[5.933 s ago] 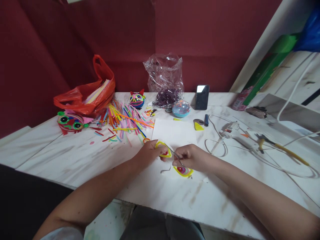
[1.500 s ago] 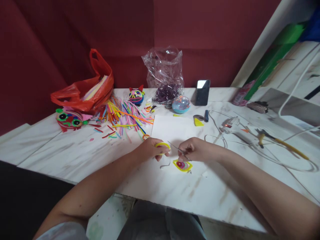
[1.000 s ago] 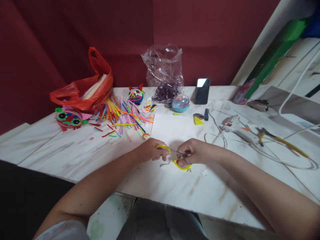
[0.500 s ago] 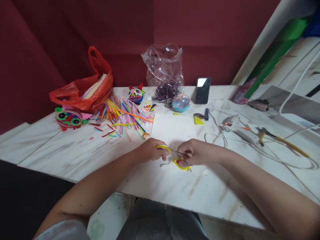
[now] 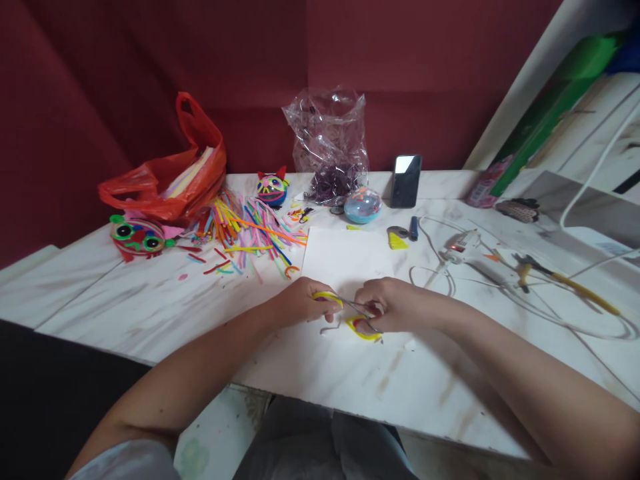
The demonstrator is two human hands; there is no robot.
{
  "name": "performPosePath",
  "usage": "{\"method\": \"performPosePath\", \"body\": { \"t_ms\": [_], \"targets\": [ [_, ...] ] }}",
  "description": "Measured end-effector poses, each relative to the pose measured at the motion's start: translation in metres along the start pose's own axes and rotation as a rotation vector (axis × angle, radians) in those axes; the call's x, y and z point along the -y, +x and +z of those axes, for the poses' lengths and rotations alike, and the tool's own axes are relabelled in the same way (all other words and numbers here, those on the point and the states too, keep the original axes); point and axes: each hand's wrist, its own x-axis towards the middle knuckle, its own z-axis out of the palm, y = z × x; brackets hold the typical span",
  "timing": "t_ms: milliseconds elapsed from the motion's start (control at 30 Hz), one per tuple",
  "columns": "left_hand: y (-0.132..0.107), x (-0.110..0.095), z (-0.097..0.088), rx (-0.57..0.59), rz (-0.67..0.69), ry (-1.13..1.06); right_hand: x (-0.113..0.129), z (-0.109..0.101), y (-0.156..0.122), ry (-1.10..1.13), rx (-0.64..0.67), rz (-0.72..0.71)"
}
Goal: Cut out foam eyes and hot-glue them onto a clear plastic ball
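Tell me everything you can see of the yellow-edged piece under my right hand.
The yellow-edged piece is a small rounded-triangular shape: a yellow strip, apparently foam, framing a red centre. It lies flat on the table, partly hidden by the right hand, whose fingers rest on it while gripping a thin metal tool. The left hand holds a yellow loop beside it.
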Motion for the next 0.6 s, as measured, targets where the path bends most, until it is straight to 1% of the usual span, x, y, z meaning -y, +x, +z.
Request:
{"method": "performPosePath", "body": {
  "t_ms": [100, 367, 500, 600],
  "targets": [
    [0.0014, 0.0046, -0.0006, -0.014, -0.002, -0.008, 0.0006, -0.0012, -0.0012, -0.043, -0.009, -0.012],
    [0.0002, 0.0027, -0.0007, -0.019, 0.024, 0.019, 0.0016, -0.0025, -0.0029, 0.172, 0.066, 0.045],
    [0.0017, 0.0062, 0.0, -0.032, 0.019, -0.001, 0.0016, -0.0034, -0.0027, 0.224, 0.077, 0.061],
    [0.0026, 0.0095, -0.0004, -0.029, 0.029, -0.025, 0.0021, -0.0042, -0.0019, 0.203, 0.072, 0.058]
  ]
}}
